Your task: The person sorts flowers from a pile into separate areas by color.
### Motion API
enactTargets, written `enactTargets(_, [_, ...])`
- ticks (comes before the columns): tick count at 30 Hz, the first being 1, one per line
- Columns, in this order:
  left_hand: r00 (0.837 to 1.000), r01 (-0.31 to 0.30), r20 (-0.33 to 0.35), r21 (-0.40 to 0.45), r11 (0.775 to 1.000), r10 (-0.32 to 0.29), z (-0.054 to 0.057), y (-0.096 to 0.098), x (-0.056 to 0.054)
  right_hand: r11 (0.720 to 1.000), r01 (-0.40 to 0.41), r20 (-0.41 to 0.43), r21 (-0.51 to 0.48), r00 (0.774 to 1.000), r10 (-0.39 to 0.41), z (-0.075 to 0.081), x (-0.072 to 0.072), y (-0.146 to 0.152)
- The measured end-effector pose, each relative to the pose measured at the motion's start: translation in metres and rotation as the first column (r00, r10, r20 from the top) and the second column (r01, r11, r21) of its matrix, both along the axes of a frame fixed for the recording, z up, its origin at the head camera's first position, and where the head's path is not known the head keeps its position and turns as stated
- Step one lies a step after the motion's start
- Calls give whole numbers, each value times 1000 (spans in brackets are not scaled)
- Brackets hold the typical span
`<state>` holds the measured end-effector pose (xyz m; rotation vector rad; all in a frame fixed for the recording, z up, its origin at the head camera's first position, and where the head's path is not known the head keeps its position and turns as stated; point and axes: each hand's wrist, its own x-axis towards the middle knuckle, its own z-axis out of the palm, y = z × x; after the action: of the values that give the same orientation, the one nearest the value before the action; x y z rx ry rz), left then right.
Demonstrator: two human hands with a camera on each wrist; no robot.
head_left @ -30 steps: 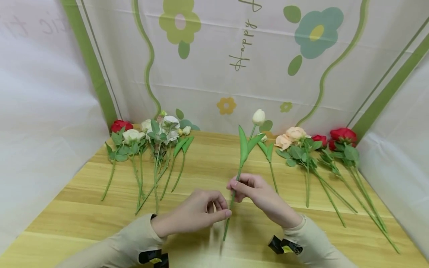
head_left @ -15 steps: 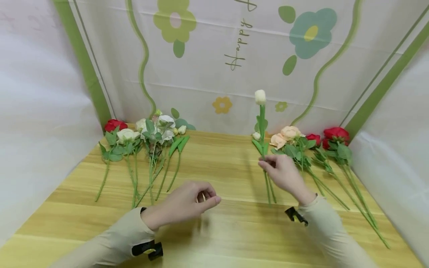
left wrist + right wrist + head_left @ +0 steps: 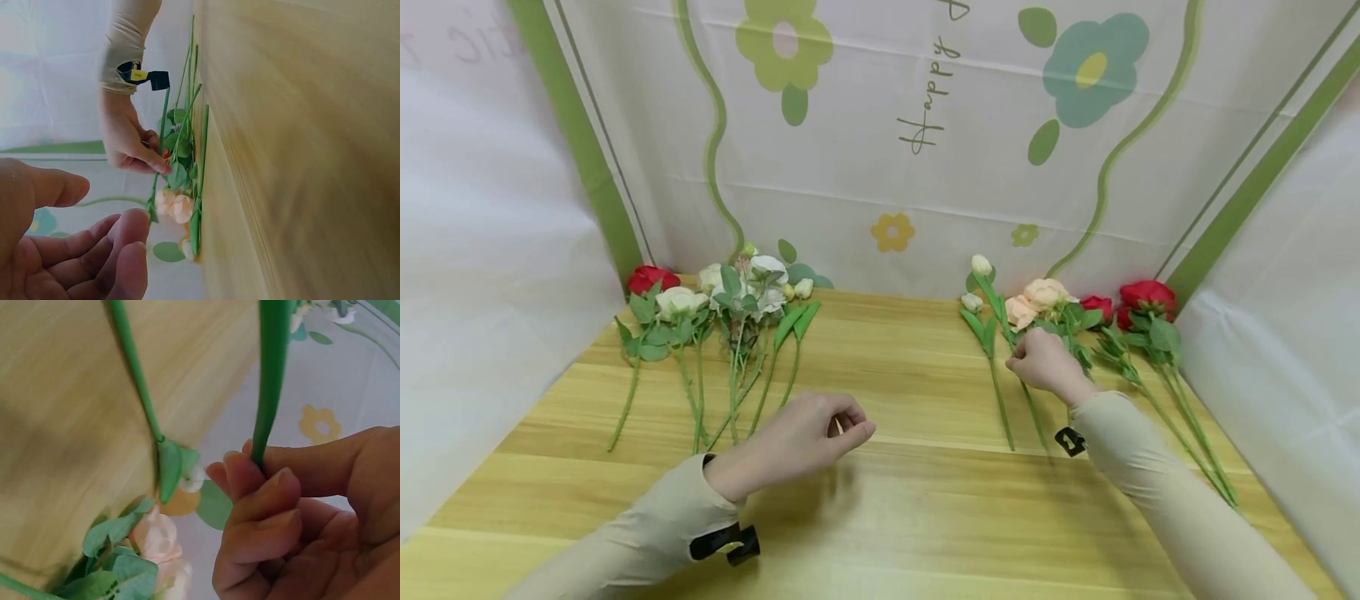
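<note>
A: Any change with the white tulip [image 3: 981, 266]?
B: Yep, lowered just beside the other tulip [image 3: 989, 346] on the table [image 3: 910, 508]. Pinched by the stem in the right grip [image 3: 1045, 362]; no hold in the left grip [image 3: 805, 433], loosely curled. Probably nearly placed.

Smooth, plastic-looking held tulip stem [image 3: 272, 375]

Soft, diffuse light fills the bright head view, leaving a pale sheen on the yellow wood-grain tabletop [image 3: 917, 521] and a faint, soft-edged shadow beneath the bare left hand [image 3: 797, 437]. Both wrist views are dimmer and greyer; in the right one, the printed white fabric backdrop [image 3: 350, 387] looks slightly blurred.
</note>
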<state>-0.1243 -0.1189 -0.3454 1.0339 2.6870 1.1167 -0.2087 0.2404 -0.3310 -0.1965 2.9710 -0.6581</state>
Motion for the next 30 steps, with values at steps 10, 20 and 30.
enactTargets(10, [1000, -4, -13, -48, 999, 3, -1, -3, -1, 997, 67, 112, 47, 991, -72, -23, -19, -4])
enactTargets(20, [995, -98, 10, -145, 985, 101, -5, -17, -18, 998, 10, 145, 59, 989, -19, -29, -15, -5])
enactTargets(30, [943, -333, -154, -434, 837, 296, -1, -47, -62, 997, -34, 38, -72, 999, 37, -8, 19, -4])
